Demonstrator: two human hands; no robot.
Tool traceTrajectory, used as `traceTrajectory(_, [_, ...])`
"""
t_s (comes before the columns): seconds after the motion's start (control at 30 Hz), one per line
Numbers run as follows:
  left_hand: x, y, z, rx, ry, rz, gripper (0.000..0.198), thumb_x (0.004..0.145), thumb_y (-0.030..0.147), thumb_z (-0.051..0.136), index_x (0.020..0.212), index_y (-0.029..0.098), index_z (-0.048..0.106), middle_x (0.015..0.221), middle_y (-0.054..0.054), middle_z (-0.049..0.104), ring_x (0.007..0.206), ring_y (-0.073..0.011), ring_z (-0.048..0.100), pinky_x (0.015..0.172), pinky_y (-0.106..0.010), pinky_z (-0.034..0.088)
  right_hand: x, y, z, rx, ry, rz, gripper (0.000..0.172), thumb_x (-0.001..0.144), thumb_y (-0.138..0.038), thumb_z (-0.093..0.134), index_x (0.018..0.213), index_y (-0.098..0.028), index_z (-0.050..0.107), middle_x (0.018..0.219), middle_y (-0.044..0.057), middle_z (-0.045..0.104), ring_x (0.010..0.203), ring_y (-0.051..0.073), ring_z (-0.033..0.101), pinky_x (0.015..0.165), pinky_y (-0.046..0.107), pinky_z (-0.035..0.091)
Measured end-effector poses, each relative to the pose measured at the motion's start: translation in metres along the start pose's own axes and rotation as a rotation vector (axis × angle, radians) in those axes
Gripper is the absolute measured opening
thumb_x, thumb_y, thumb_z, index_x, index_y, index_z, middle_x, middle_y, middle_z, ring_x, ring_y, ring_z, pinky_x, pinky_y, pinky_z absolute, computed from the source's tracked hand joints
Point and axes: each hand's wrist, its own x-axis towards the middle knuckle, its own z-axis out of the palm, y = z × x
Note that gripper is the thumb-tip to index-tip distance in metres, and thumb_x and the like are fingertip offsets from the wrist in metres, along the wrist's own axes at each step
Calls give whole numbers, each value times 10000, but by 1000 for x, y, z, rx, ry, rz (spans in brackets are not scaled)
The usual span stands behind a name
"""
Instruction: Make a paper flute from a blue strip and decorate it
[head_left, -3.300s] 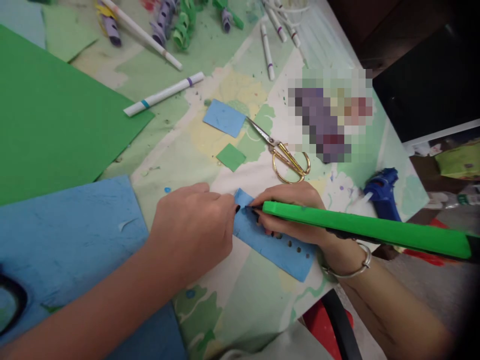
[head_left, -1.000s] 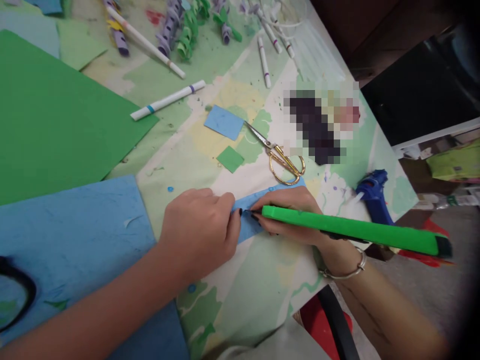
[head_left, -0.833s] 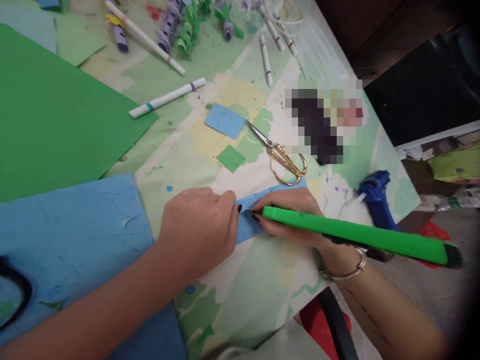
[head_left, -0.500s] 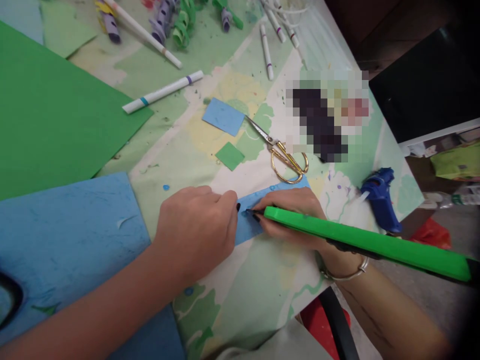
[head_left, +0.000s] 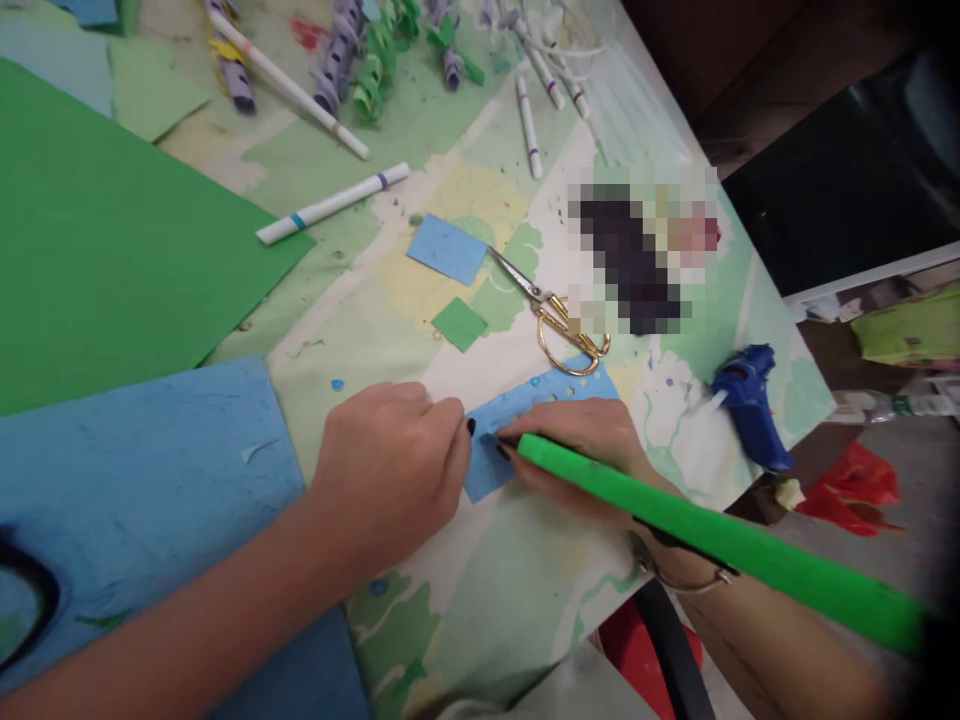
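Observation:
A small blue paper strip (head_left: 525, 415) with a row of little holes lies on the table near the front edge. My left hand (head_left: 390, 470) is curled, its fingertips pinching the strip's left end. My right hand (head_left: 581, 450) is closed round a long bright green stick-like tool (head_left: 712, 545), whose dark tip rests on the strip next to my left fingertips. The tool's far end runs off to the lower right.
Gold-handled scissors (head_left: 559, 320) lie just behind the strip. A blue glue gun (head_left: 750, 405) sits at the right edge. Large green sheet (head_left: 112, 250) and blue sheet (head_left: 150, 490) cover the left. Small blue (head_left: 448, 248) and green (head_left: 460, 323) squares, white paper rolls (head_left: 330, 203), curled paper pieces (head_left: 360, 60) lie behind.
The blue strip has swung round, its far end now pointing up towards the scissors. The green tool has tilted, its rear end dropping lower right. Both hands stay on the strip.

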Motion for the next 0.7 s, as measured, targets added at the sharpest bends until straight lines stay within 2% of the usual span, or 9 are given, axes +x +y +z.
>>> traceTrajectory(0.1, [-2,-1,0,-52,10,39,336,843,206,399,513,202,465,466,-14,420,493,-168,434,516,-307,297,0,-2,0,20,30,24,81,794,-180,593,720,-191,624,695,-3,669,621,107,597,599,213,459])
traceTrajectory(0.2, [-2,1,-1,5,20,41,314,834,223,427,524,204,477,468,-18,436,493,-179,445,511,-315,297,2,-2,0,7,11,40,104,775,-158,583,676,-184,601,650,-7,641,584,101,567,569,211,438])
traceTrajectory(0.33, [0,5,-2,104,21,30,283,840,265,459,573,198,524,492,-36,496,510,-206,492,504,-325,293,1,-1,4,-153,-41,14,96,762,-183,564,667,-193,573,601,-17,565,544,100,482,522,225,370])
traceTrajectory(0.5, [2,5,-2,96,10,19,287,833,257,473,554,209,516,479,-35,513,504,-212,507,498,-322,289,-3,0,9,-326,-95,22,145,758,-188,540,618,-192,507,554,-33,460,511,89,394,509,234,315])
traceTrajectory(0.7, [2,4,0,90,24,41,299,834,233,467,538,216,506,468,-33,510,494,-220,512,493,-325,300,-4,0,8,-315,-78,-16,130,782,-198,530,652,-190,540,578,-34,488,531,92,431,523,238,326])
